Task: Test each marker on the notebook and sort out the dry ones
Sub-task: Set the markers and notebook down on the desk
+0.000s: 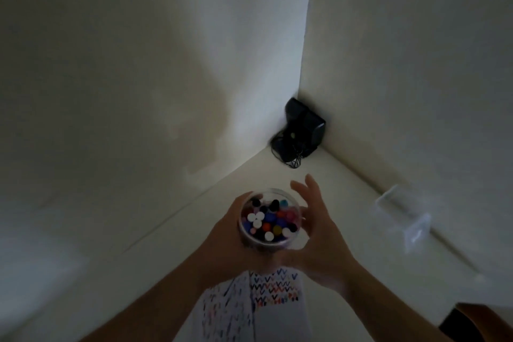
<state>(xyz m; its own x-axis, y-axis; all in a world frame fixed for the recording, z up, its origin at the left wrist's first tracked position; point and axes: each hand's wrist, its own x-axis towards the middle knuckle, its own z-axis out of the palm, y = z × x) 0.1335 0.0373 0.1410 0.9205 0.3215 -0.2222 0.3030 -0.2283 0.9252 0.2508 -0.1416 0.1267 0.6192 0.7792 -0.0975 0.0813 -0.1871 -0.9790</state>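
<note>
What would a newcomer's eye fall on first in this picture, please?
First, the clear jar of markers at centre, its coloured caps bright in the dim scene, gripped by the left hand with the right hand alongside. Below lies the notebook with coloured test marks; a black device sits in the far corner.

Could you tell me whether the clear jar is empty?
No, the clear jar, held in the left hand, is packed with capped markers.

Markers [270, 221] in jar [251, 241]; notebook [274, 311] beneath; container [402, 214] right.
</note>
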